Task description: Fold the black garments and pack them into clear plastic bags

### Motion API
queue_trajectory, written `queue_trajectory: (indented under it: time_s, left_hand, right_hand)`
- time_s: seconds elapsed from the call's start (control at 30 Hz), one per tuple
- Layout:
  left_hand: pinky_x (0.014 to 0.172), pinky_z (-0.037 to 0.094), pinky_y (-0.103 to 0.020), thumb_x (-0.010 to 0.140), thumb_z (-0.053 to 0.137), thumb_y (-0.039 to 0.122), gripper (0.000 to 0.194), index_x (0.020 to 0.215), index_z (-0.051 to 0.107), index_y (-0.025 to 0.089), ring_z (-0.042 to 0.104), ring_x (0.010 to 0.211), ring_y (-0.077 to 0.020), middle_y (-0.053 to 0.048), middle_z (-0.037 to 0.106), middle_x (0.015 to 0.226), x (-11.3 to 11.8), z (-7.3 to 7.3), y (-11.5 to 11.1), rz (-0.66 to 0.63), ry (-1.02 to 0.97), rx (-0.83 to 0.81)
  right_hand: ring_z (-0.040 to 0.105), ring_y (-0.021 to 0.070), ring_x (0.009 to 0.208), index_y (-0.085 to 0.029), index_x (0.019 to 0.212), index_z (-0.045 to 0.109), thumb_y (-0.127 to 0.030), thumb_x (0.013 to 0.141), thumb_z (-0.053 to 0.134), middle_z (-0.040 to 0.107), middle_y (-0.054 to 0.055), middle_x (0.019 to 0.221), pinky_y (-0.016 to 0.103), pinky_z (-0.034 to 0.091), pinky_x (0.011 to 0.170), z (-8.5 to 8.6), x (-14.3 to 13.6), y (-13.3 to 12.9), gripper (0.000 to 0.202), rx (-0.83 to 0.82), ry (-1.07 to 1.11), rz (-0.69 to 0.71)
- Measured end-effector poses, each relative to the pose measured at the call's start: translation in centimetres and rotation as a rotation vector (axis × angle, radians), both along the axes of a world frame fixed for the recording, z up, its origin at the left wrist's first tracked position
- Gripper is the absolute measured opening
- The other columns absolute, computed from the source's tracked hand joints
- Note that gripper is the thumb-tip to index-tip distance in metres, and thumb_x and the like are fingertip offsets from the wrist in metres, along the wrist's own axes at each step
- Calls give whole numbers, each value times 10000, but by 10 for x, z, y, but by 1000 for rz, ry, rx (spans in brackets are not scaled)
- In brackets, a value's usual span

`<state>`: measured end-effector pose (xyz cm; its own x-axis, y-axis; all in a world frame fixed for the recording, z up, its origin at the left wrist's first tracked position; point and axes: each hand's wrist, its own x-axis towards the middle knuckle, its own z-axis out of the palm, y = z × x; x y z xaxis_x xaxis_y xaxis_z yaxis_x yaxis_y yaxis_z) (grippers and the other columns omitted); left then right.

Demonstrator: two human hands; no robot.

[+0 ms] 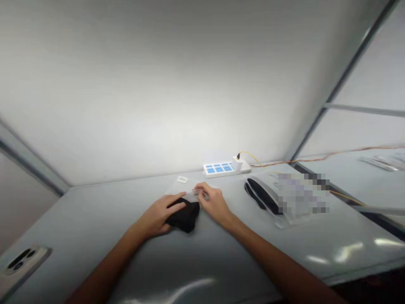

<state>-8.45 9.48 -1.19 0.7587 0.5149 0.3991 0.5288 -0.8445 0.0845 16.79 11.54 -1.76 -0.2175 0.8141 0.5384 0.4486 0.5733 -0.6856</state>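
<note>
Head view: a grey surface [95,236] runs back to a pale wall [177,105], with slanted frame bars [344,76] bounding the right side. Open room lies on the surface to the left of the hands and in front of them; the far side is tighter, since a white power strip [221,169] with a plugged-in adapter [237,164] stands along the back edge, a yellow cable [249,156] rising from it. To the right, well apart from the hands, lie dark curved pieces [264,194] beside clear packaging, partly pixelated. A phone [25,268] lies near the left edge of the view.

The black item [186,217] sits on the surface at the centre, between the two hands. The left hand [158,215] lies over its left side, fingers spread across it — whether this grip closes on it cannot be told. The right hand [213,202], just beyond its upper right side, has its grip drawn together on clear film [191,195] that adjoins the item's far edge; a white label [182,179] shows farther back.
</note>
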Motion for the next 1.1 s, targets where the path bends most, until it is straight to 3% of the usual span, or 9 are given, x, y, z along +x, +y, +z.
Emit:
queue_trajectory:
  time_s: [0.13,0.27,0.33,0.4,0.53,0.7,0.87,0.97,1.1]
  left_hand:
    - [1029,531,-448,711,573,45,722,1409,533,227,609,1278,-288,-156,532,1509,4,-4,0,69,-89,30]
    - [962,578,-386,837,522,131,532,1363,558,197,695,1149,-246,-105,704,1290,4,-7,2,252,-364,16]
    - [920,592,-362,872,514,162,475,1342,571,200,719,1091,-238,-87,740,1199,0,-6,2,330,-428,23]
    - [924,587,-362,848,520,150,516,1359,565,201,715,1101,-242,-100,731,1219,-4,-4,2,267,-366,47]
    - [898,589,-372,715,578,100,669,1372,579,227,688,1141,-270,-118,646,1381,-8,6,0,58,-18,89]
    - [836,589,-352,676,601,70,690,1347,597,227,703,1074,-281,-111,694,1292,-3,21,-1,185,142,96]
    - [774,594,-327,727,571,79,639,1350,565,223,729,963,-255,-92,739,1168,5,14,-2,450,28,186]
    - [765,599,-336,738,578,66,639,1357,554,226,718,1003,-270,-99,731,1174,6,9,-3,435,-10,258]
    - [809,595,-367,797,585,18,578,1333,587,236,702,1032,-288,-131,671,1313,4,10,-5,273,94,374]
  right_hand:
    - [717,189,953,-224,1083,670,-144,921,470,764,34,1024,316,529,880,1,-2,0,270,3,-35,29]
    - [625,242,1191,-174,1284,610,-63,813,510,686,121,1293,415,463,1057,-3,-4,-1,494,-35,-171,30]
    - [589,281,1222,-151,1296,608,-66,780,549,662,151,1317,465,442,1079,-7,-5,-1,526,-50,-184,0]
    - [596,285,1184,-158,1225,645,-73,784,558,684,137,1257,475,447,1069,-9,-6,-1,458,-62,-186,-40]
    - [595,256,1156,-177,1158,657,-22,769,517,689,106,1210,446,452,1067,-10,-6,0,442,-54,-166,-65]
    - [556,245,1239,-183,1217,645,11,733,513,654,108,1284,434,426,1119,-14,-9,0,538,-27,-176,31]
    - [464,288,1379,-178,1365,574,-16,728,542,544,154,1458,498,381,1166,-21,-19,-1,658,5,-205,130]
    - [503,284,1354,-178,1322,611,-16,729,539,566,151,1438,494,393,1162,-17,-20,-1,620,-1,-147,96]
    - [610,234,1223,-219,1072,706,-27,771,504,672,101,1262,454,450,1112,-4,-12,-1,410,-7,24,23]
